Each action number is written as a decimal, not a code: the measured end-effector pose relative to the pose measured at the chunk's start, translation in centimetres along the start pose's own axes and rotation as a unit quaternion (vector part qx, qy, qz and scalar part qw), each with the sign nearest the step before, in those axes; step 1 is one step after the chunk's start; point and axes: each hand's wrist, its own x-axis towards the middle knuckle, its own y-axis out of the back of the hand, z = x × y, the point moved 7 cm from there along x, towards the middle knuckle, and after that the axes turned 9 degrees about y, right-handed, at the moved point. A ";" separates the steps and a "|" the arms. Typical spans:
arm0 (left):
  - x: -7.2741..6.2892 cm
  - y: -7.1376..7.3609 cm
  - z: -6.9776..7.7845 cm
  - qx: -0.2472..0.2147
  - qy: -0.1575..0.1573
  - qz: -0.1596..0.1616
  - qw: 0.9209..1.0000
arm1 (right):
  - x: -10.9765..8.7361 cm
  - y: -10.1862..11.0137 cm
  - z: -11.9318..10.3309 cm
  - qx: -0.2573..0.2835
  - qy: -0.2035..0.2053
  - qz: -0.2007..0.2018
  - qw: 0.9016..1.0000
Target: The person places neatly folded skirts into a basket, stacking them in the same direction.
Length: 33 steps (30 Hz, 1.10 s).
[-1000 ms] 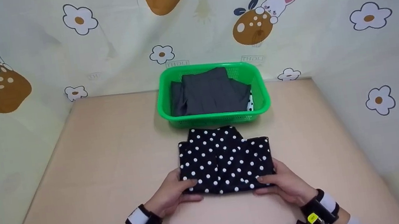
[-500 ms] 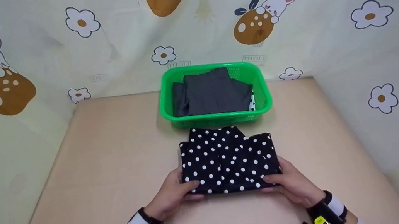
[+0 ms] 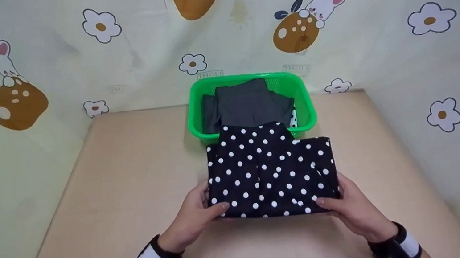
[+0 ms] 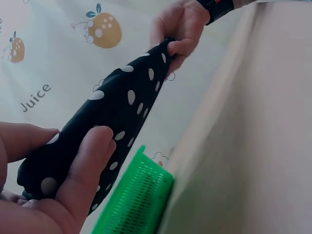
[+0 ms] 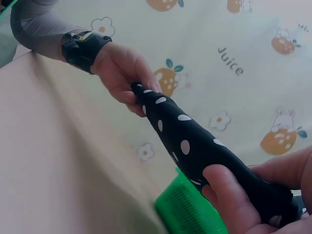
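A folded black garment with white polka dots point(image 3: 270, 173) is held up off the table between both hands. At its near left corner my left hand point(image 3: 193, 217) pinches it, thumb on top and fingers underneath. The right hand point(image 3: 358, 207) grips the near right corner in the same way. Both wrist views show the cloth point(image 4: 122, 92) stretched in the air from one hand to the other. Behind it stands a green plastic basket point(image 3: 309, 111) with folded dark grey clothing point(image 3: 244, 102) in it. The garment's far edge overlaps the basket's front rim in the head view.
A bit of white cloth with black dots point(image 3: 293, 116) shows at the basket's right inside. The beige tabletop point(image 3: 140, 159) meets a printed curtain point(image 3: 145, 37) at the back and on both sides. Each wrist wears a strapped camera.
Both hands have raised the polka-dot garment off the table and moved it forward, toward the basket. It now covers part of the basket's front. The basket has stayed in place.
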 end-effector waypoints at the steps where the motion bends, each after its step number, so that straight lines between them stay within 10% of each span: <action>1: 0.0 0.1 0.5 0.008 -0.007 0.005 1.000 | 0.2 0.0 -0.6 -0.009 0.003 -0.002 1.000; 19: 8.6 3.9 6.8 -0.030 -0.049 0.085 0.995 | 10.5 2.1 -5.8 -0.032 0.083 0.053 0.995; 33: 16.4 8.7 9.7 -0.026 -0.081 0.169 0.982 | 17.7 2.9 -6.0 0.097 0.141 0.183 0.968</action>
